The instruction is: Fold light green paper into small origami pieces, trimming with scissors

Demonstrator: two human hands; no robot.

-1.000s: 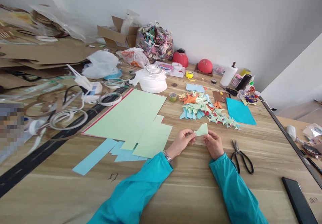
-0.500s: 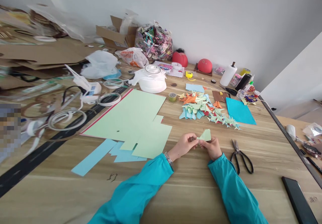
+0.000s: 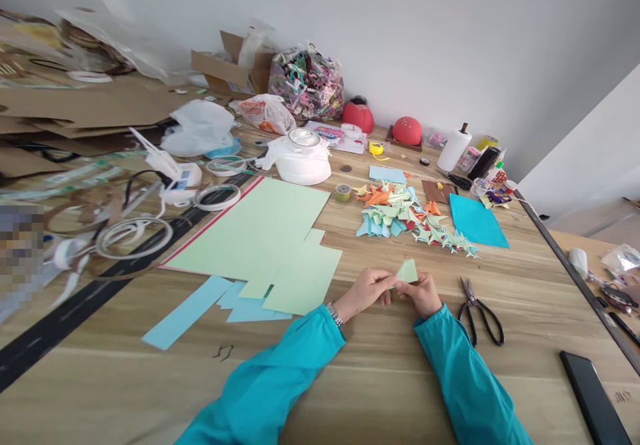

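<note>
A small folded piece of light green paper (image 3: 407, 271) is pinched between both hands above the wooden table. My left hand (image 3: 367, 287) comes in from the left with its thumb and fingers closed at the paper's left edge. On the other side my right hand (image 3: 423, 293) grips the lower right of the same piece, its thumb across the front. The fingers hide the paper's lower part. Beyond the hands lies a heap of folded paper figures (image 3: 393, 211) in green, blue and orange. Black-handled scissors (image 3: 475, 308) rest just right of my right hand.
Large green paper sheets (image 3: 265, 231) and a blue strip (image 3: 187, 313) lie to the left. A roll of tape (image 3: 343, 193) stands behind them. A turquoise sheet (image 3: 479, 220) lies at the right rear, a phone (image 3: 595, 395) at the near right. Bags and boxes line the wall.
My left fingers have shifted right and stretched further over the paper, covering its left part. The green piece shows less of itself now. My right hand has barely moved.
</note>
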